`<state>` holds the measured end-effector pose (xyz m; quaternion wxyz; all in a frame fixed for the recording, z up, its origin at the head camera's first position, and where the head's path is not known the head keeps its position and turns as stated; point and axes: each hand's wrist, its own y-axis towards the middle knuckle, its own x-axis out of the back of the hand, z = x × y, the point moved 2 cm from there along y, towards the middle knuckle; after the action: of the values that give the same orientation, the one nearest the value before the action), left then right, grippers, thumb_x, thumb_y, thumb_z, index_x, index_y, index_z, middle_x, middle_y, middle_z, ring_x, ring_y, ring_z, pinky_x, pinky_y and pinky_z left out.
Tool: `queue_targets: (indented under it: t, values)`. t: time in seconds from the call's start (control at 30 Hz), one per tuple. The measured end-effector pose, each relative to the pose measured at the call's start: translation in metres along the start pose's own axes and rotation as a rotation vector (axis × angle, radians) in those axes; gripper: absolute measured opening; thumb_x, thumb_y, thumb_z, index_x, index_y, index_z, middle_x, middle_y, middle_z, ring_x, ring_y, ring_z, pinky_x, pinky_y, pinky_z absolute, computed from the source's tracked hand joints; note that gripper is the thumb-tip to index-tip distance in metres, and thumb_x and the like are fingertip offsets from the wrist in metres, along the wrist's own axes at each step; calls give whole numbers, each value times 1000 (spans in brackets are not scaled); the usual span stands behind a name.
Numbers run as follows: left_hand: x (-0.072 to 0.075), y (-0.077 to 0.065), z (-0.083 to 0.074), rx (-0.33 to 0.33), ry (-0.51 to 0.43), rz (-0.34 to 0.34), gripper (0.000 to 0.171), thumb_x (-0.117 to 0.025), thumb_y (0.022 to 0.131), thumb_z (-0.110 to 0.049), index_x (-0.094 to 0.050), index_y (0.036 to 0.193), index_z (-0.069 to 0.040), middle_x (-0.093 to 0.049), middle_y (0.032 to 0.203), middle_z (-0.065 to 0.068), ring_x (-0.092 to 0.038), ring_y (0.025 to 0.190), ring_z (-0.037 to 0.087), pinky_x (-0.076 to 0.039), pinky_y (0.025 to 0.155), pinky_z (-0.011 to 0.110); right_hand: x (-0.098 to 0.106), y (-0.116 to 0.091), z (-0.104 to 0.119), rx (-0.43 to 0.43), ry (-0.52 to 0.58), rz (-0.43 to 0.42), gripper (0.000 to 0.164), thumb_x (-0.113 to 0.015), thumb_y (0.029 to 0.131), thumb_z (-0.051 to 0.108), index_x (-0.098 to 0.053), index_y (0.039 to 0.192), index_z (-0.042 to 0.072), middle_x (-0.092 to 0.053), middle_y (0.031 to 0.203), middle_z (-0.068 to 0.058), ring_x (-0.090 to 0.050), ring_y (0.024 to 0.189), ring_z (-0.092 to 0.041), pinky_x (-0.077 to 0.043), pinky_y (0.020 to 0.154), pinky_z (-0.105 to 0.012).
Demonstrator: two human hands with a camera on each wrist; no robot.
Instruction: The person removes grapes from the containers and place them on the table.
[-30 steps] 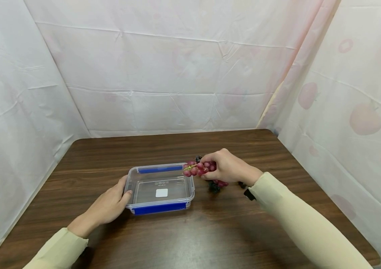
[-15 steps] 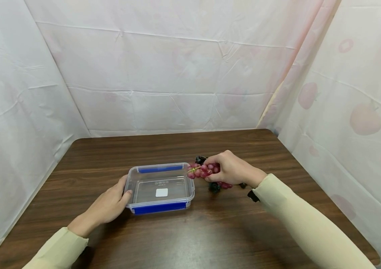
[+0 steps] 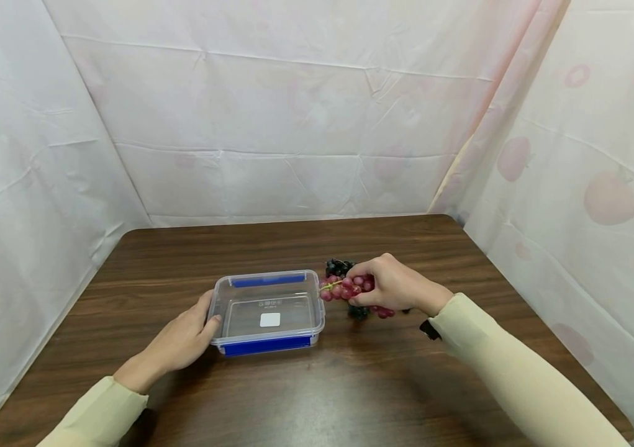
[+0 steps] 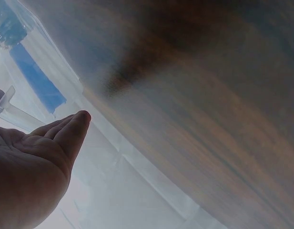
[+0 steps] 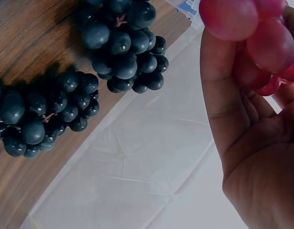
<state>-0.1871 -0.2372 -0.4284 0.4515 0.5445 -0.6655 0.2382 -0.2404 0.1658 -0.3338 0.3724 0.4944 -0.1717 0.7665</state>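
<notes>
My left hand (image 3: pixel 181 334) grips the left side of a clear plastic food container (image 3: pixel 270 310) with blue side strips, thumb at the rim. The container holds no food and has a white square label inside. In the left wrist view, the fingers (image 4: pixel 65 138) lie along its outside. My right hand (image 3: pixel 395 285) pinches a bunch of red grapes (image 3: pixel 344 288), its green stem pointing left towards the container's right rim. More red grapes (image 3: pixel 385 312) show under the hand. Black grapes (image 3: pixel 339 267) lie behind the bunch, and others (image 3: pixel 358 311) lie in front of it.
In the right wrist view, two clusters of black grapes, one nearer the container (image 5: pixel 125 52) and one farther left (image 5: pixel 42 114), rest on the wooden table (image 3: pixel 317 397). Pale cloth sheets (image 3: pixel 294 124) hang around the table's back and sides.
My right hand has moved right and slightly down with the red grapes, away from over the container's right rim. More black grapes show behind them. The left hand and container stay put.
</notes>
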Motion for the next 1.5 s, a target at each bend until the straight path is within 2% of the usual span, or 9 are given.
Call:
queue_targets:
  t: [0.43, 0.67, 0.93, 1.17, 1.5]
  values:
    - [0, 0, 0, 2, -4, 9, 54, -50, 107, -20, -32, 156, -4, -67, 125, 16, -66, 109, 29, -51, 89, 57, 0, -10, -7, 6, 24, 36, 16, -83, 87, 26, -75, 101, 31, -62, 75, 13, -52, 62, -5, -47, 55, -26]
    - [1, -1, -1, 2, -12, 15, 55, -49, 107, -19, -31, 156, -4, -67, 125, 17, -66, 108, 29, -51, 89, 56, -3, -13, -11, -5, 49, 63, 15, -83, 87, 27, -74, 97, 34, -60, 68, 13, -49, 57, -3, -45, 52, -25]
    - [0, -1, 0, 3, -11, 15, 56, -48, 107, -21, -30, 157, -5, -66, 127, 16, -66, 109, 29, -51, 90, 56, -5, -19, -14, -49, 78, 102, 20, -80, 89, 24, -74, 103, 36, -68, 77, 15, -54, 60, -2, -49, 54, -26]
    - [1, 0, -2, 6, -17, 19, 56, -49, 107, -20, -30, 157, -4, -67, 125, 16, -66, 107, 27, -51, 89, 55, -8, -23, -15, -37, 95, 119, 23, -77, 89, 18, -74, 102, 36, -62, 67, 13, -46, 55, 0, -43, 50, -24]
    - [-1, -1, 0, 5, -17, 21, 57, -48, 108, -21, -29, 158, -4, -66, 127, 16, -66, 109, 28, -51, 90, 56, -12, -26, -20, -19, 107, 157, 25, -78, 86, 14, -75, 103, 33, -68, 79, 13, -52, 60, -1, -48, 53, -25]
